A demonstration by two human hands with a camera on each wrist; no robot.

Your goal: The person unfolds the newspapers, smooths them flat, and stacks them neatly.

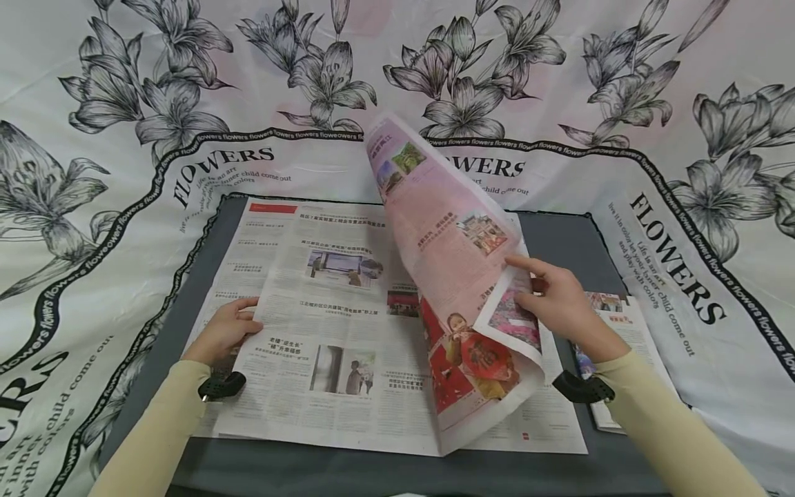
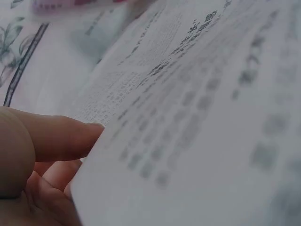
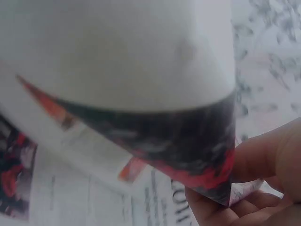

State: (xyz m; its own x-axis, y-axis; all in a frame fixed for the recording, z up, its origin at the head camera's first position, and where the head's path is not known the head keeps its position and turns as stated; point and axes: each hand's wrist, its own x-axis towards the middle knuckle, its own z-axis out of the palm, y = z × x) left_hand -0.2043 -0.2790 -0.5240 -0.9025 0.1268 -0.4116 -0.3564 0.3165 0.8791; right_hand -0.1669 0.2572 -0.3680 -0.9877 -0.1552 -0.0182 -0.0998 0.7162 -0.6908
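A newspaper (image 1: 286,359) lies spread open, printed with dark text and photos. Its right-hand page, a pink and red colour page (image 1: 435,228), is lifted and curls up over the middle. My right hand (image 1: 559,304) pinches the edge of this page, whose corner is folded over near the fingers. In the right wrist view, the page's dark and red corner (image 3: 188,150) sits between thumb and fingers. At the left edge of the paper, my left hand (image 1: 223,331) pinches the sheet; its thumb (image 2: 70,136) lies along the edge in the left wrist view.
Beneath the newspaper is a dark grey mat (image 1: 298,469) on a white tablecloth (image 1: 335,172) with flower drawings and lettering. A folded stack of printed papers (image 1: 640,345) lies to the right, partly behind the right forearm. Each wrist wears a black band (image 1: 584,388).
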